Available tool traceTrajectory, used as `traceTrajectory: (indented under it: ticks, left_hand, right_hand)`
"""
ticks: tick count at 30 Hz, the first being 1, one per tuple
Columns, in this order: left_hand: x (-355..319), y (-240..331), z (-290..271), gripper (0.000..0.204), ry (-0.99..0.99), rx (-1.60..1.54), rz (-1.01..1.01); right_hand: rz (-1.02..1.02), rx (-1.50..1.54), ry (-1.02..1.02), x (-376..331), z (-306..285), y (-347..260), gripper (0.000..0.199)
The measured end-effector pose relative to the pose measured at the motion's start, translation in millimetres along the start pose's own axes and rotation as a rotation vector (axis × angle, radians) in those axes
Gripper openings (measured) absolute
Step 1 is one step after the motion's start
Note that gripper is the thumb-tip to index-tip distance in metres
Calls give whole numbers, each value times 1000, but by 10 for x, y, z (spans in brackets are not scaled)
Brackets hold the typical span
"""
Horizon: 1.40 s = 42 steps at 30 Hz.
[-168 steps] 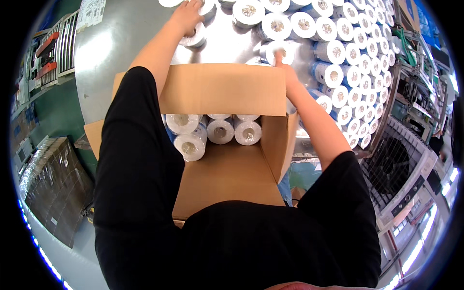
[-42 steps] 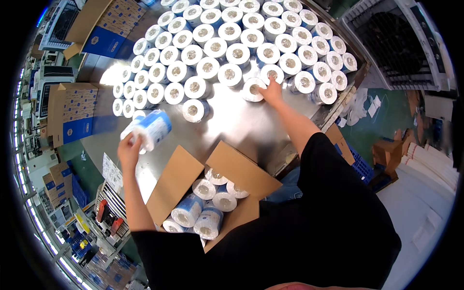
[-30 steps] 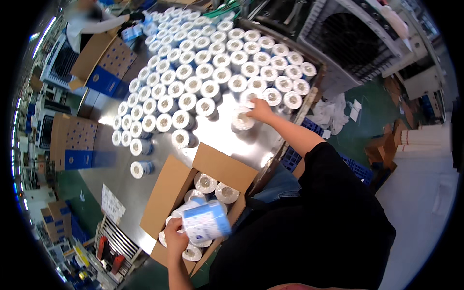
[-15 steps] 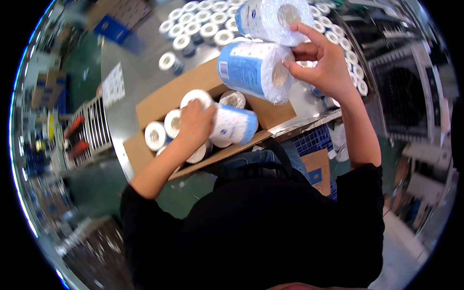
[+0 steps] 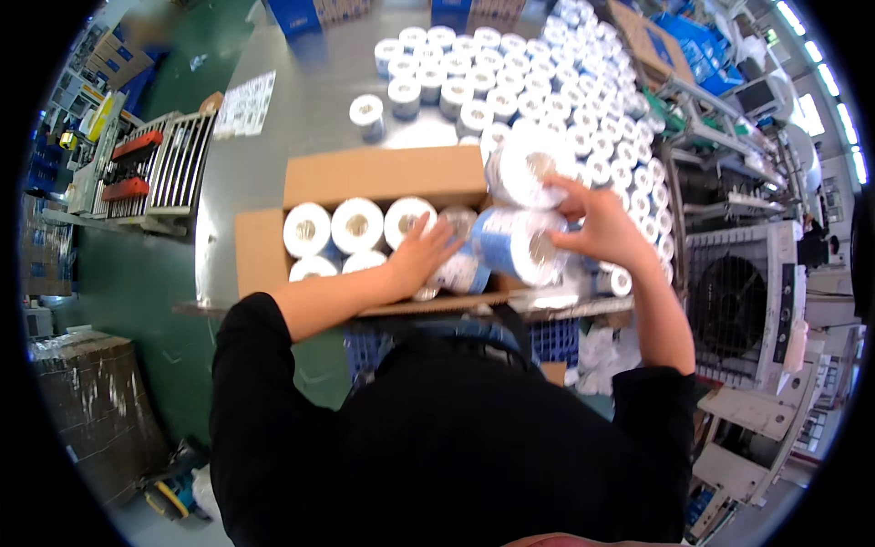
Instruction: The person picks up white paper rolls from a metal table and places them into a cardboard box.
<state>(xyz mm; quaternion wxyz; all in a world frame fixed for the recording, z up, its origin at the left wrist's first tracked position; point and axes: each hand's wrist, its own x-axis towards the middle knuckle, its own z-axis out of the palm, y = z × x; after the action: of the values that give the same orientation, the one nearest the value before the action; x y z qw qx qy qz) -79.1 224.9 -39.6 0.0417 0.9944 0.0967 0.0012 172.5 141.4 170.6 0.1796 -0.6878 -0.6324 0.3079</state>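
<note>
An open cardboard box [image 5: 383, 173] at the table's front edge holds several white paper rolls [image 5: 357, 225] standing on end. My left hand [image 5: 421, 258] lies over the rolls with its fingers apart, touching a tilted blue-and-white roll [image 5: 463, 272]. Over the box's right end, my right hand [image 5: 602, 226] grips two plastic-wrapped rolls by their end faces, thumb on one and fingers on the other. The upper roll [image 5: 529, 169] sits just beyond the lower roll [image 5: 515, 244], side against side. A darker-ended roll [image 5: 458, 221] shows between my hands, partly hidden.
Many more rolls [image 5: 510, 77] stand across the metal table [image 5: 301, 118]. A printed sheet [image 5: 244, 105] lies at its left. Left of the table is a roller rack [image 5: 178, 164]; a caged fan unit [image 5: 729, 292] stands to the right. Blue crates [image 5: 551, 339] are underneath.
My right hand has brought the two rolls nearer and lower, to the box's right end. My left hand has shifted right onto the tilted roll, its fingers now spread. The view has turned.
</note>
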Motion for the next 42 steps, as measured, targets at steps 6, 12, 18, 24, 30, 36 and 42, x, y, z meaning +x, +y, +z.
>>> traceTrajectory:
  ticks: [6, 12, 18, 24, 30, 36, 42]
  left_hand:
    - [263, -175, -263, 91, -82, -439, 147]
    - [166, -195, -634, 84, -76, -665, -134]
    - [-242, 27, -496, 81, -241, -331, -197]
    - [-192, -149, -526, 57, -13, -387, -256]
    - [-25, -156, -422, 42, -147, -157, -188]
    - [-70, -210, -532, 34, -346, 23, -154]
    - [-194, -256, -629, 38, -312, -87, -188]
  right_hand:
    - [-5, -7, 13, -54, -64, 153, 62]
    - [47, 1, 9, -85, -193, 119, 63]
    - [-41, 121, -72, 151, 64, 52, 61]
    - [-27, 148, -106, 3, 180, 58, 57]
    - [-138, 124, -234, 196, 372, 51, 58]
    - [-101, -11, -368, 326, 543, 258, 58]
    - [-189, -262, -493, 474, 959, -131, 61]
